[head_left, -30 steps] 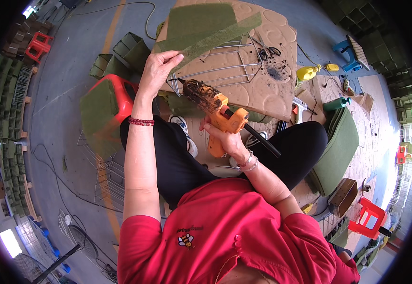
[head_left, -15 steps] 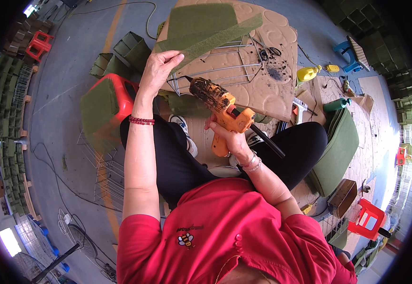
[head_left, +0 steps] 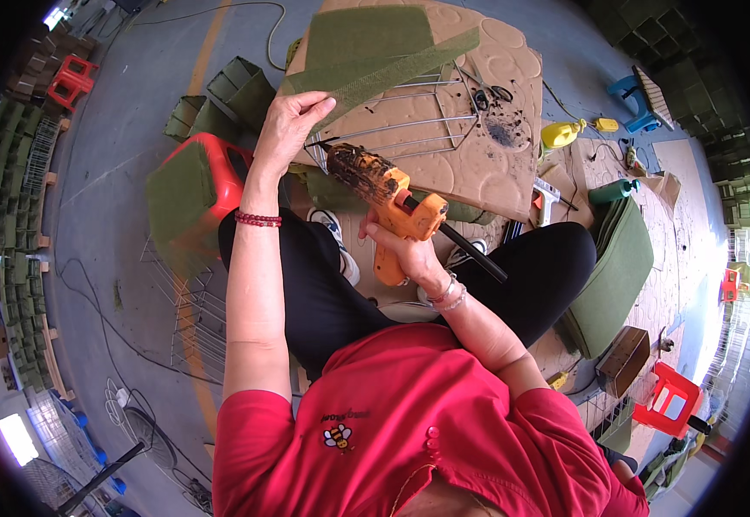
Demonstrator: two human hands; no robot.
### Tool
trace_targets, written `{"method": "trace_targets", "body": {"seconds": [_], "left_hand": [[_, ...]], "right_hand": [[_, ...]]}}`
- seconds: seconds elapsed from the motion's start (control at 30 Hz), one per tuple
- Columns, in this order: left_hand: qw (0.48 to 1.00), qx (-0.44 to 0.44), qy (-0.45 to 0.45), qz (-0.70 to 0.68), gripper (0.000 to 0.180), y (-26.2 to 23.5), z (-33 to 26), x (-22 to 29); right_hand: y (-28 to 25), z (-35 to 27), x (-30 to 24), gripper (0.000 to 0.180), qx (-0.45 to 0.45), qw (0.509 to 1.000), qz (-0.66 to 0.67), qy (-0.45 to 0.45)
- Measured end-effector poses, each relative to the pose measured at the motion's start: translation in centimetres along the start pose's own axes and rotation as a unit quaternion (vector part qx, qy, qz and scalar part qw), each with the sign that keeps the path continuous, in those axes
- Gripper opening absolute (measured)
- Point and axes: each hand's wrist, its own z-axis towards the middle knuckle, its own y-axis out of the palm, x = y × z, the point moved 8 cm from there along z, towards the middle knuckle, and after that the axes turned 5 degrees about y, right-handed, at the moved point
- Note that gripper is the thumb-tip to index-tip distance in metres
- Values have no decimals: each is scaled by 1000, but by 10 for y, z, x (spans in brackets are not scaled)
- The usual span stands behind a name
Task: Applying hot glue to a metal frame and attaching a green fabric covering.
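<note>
Compared with half a second ago, the orange plastic glue gun with a crusted, brown-black barrel (head_left: 415, 217) has shifted leftward, its dark nozzle now close to the near left corner of the thin grey metal-wire frame (head_left: 418, 124); whether they touch I cannot tell. The right hand (head_left: 411, 254) has moved with it, fingers wrapped around the smooth grip, though whether one presses the trigger is hidden. The left hand (head_left: 287, 127) has stayed in place, thumb and forefinger pinching the end of a long, narrow strip of coarse-woven olive-green fabric (head_left: 401, 79), its other fingers curled together. That strip runs slantwise over the frame, whose straight rods form an angular, open outline on the tan cardboard sheet pressed with round marks (head_left: 444, 178). A straight, matte black rod (head_left: 476, 252) sticks out from the gun's rear. Beyond the strip lies a flat, round-cornered green fabric panel (head_left: 370, 39); at the frame's right end, black-handled metal scissors (head_left: 481, 100) rest near a powdery dark smudge (head_left: 501, 133).
</note>
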Motion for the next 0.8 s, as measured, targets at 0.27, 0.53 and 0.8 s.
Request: {"method": "trace_targets", "body": {"seconds": [0.27,0.53,0.8], "left_hand": [[1000,4,1,12,25,-2,-1,1],[1000,5,-3,-7,26,-1,-1,-1],[999,20,31,-3,31,-2,-1,0]], "right_hand": [[-7,-6,-7,16,11,997,63,-43],[-18,-10,-3,17,26,995,89,-45],[-23,-10,-7,16,25,995,82,-53]]}}
